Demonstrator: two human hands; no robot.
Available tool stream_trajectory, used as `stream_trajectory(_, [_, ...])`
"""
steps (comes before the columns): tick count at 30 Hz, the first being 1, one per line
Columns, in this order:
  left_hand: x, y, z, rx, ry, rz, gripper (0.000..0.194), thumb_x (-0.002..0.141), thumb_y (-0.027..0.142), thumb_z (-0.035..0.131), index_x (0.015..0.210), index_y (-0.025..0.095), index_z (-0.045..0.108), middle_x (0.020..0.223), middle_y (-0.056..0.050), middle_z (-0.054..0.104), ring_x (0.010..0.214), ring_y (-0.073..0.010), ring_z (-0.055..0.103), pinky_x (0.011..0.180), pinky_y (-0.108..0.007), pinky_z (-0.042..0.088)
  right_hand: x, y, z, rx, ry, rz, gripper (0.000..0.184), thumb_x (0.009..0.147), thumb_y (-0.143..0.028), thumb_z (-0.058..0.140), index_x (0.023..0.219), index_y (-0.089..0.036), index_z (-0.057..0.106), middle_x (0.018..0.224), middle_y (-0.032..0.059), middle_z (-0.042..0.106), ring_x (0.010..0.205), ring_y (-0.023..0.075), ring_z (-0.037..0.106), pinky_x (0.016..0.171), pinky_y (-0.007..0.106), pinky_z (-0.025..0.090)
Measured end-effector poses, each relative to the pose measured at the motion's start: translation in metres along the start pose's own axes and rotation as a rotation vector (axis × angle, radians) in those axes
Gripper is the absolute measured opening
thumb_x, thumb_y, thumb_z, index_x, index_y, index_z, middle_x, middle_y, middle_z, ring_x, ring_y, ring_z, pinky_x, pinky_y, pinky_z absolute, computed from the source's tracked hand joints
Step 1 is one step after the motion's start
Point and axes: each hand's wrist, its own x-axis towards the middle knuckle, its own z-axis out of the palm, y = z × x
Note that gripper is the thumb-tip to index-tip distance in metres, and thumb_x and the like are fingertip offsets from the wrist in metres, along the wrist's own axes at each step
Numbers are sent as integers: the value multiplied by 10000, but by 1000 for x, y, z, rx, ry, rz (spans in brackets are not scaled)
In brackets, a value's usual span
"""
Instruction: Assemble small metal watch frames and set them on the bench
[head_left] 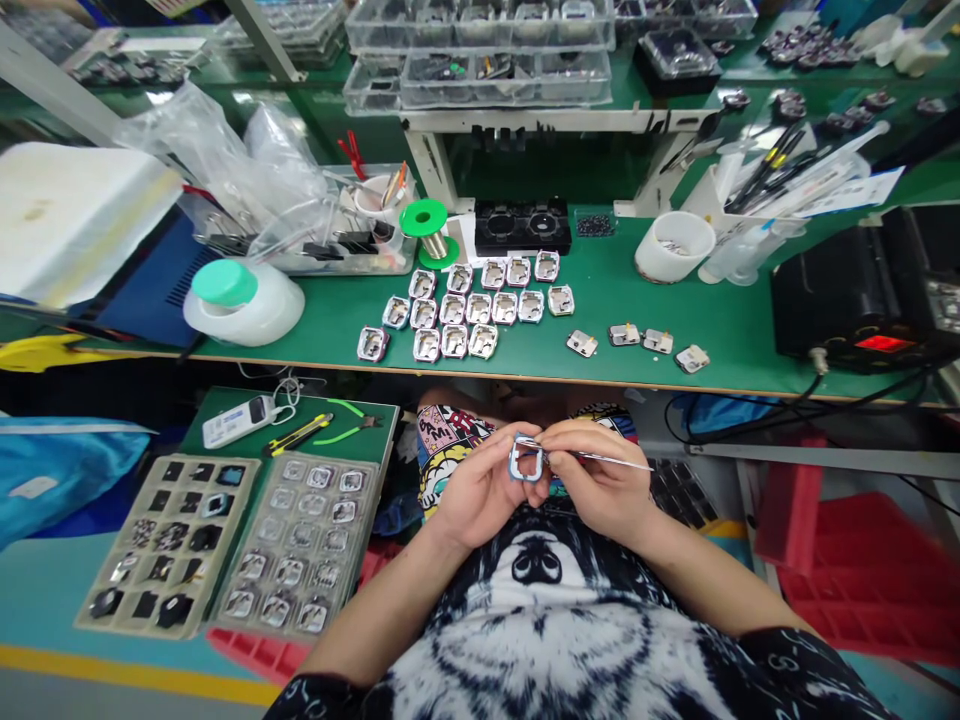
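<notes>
Over my lap, my left hand (476, 490) grips a small square watch case (527, 476) with a bluish rim and an open centre. My right hand (600, 490) pinches a pair of thin metal tweezers (619, 461), whose tip end reaches the top edge of the case. My fingers partly cover the tip. On the bench ahead stand several similar watch cases (453, 309) in loose rows. To their right lie several small silvery modules (658, 341).
A green bench (322, 345) spans the front, holding a solder spool (426, 225), a white bottle (247, 305), a white cup (675, 247) and a black box with a red display (840, 300). Lower left are two compartment trays (217, 560), cutters (349, 425) and a yellow knife (298, 436).
</notes>
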Motion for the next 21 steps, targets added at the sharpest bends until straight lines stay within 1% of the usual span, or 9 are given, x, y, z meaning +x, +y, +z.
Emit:
stream_trajectory(5, [0,0,3,-7,-8,8,288,1052,360,646,1232,148,721,869,-87,720,731,-229,736,626,-289,592,-3,1,0,0,18,-1,310,920,-14,727,1112,-249,790,1029,48,823,950,188,790,863,330,658])
stream_trajectory(10, [0,1,4,-23,-20,16,281,1047,347,659,1231,147,731,882,-89,726,743,-232,742,622,-285,595,-3,-1,1,-24,61,-1,276,920,-25,729,1068,-247,796,988,45,828,917,196,795,846,339,666])
stream_trajectory(16, [1,0,3,-30,-18,13,289,1044,350,666,1235,143,730,876,-85,718,751,-238,743,625,-288,593,-6,4,1,-37,78,1,239,944,-70,720,1082,-249,794,996,56,829,921,222,801,829,380,675])
stream_trajectory(21, [0,0,2,-30,-9,13,288,1037,354,676,1230,145,722,948,-97,731,757,-236,742,625,-289,588,-7,4,1,-36,99,24,244,942,-72,725,1085,-256,800,1006,54,830,920,219,796,821,377,671])
